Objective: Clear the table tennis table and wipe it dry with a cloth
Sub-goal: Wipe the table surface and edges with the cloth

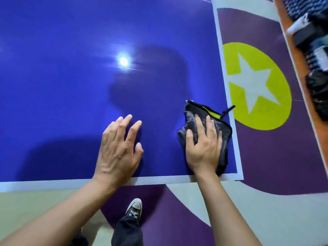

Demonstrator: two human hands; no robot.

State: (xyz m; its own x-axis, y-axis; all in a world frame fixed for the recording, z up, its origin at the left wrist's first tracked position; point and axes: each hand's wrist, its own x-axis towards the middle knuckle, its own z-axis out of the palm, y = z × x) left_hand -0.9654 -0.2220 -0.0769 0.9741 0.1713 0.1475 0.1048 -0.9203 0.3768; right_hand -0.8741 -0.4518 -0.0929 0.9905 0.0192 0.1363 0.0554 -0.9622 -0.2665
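Right hand (204, 150) flat, open atop dark cloth (191, 120) near table (71, 77) corner; left hand (117, 150) open alongside

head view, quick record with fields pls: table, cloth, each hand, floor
table: blue top, glossy, white edge lines
cloth: dark grey cloth, crumpled, at the near right corner of the top
right hand: right hand pressed flat on the cloth, fingers straight
left hand: left hand with fingers spread, on or just above the bare top, holding nothing
floor: purple floor with a yellow circle and a white star; one dark sneaker below the table's near edge
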